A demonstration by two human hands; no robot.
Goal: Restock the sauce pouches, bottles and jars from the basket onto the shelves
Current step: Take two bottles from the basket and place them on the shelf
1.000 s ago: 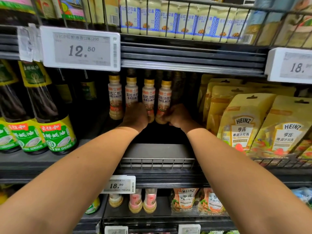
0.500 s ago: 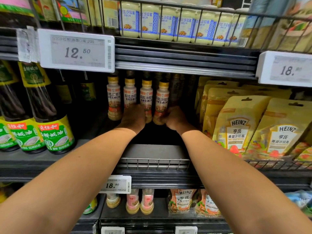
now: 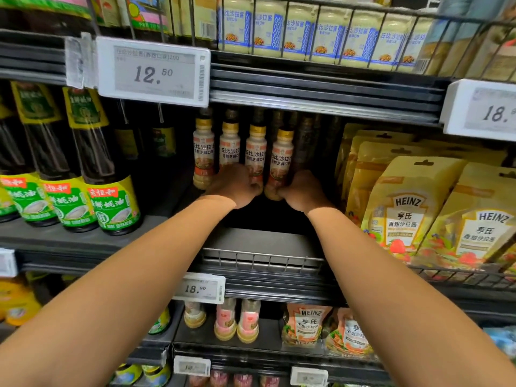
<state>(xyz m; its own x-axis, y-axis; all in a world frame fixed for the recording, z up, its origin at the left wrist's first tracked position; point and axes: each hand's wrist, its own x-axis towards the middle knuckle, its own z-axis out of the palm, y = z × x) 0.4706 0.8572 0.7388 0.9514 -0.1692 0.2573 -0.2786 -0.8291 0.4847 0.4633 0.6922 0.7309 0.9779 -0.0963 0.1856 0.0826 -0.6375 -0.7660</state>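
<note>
Mid shelf, deep at the back: left hand and right hand both w/ grip clamped on bases of the dressing bottles. No real shift vs 1 s ago, so we're prob still squaring up the row.

Left hand, right hand, barely shifted at sauce bottles

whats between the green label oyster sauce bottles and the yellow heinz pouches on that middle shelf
Four small yellow-capped dressing bottles stand there, set back, with the left hand and right hand gripping their bases; seen in the head view.
</note>
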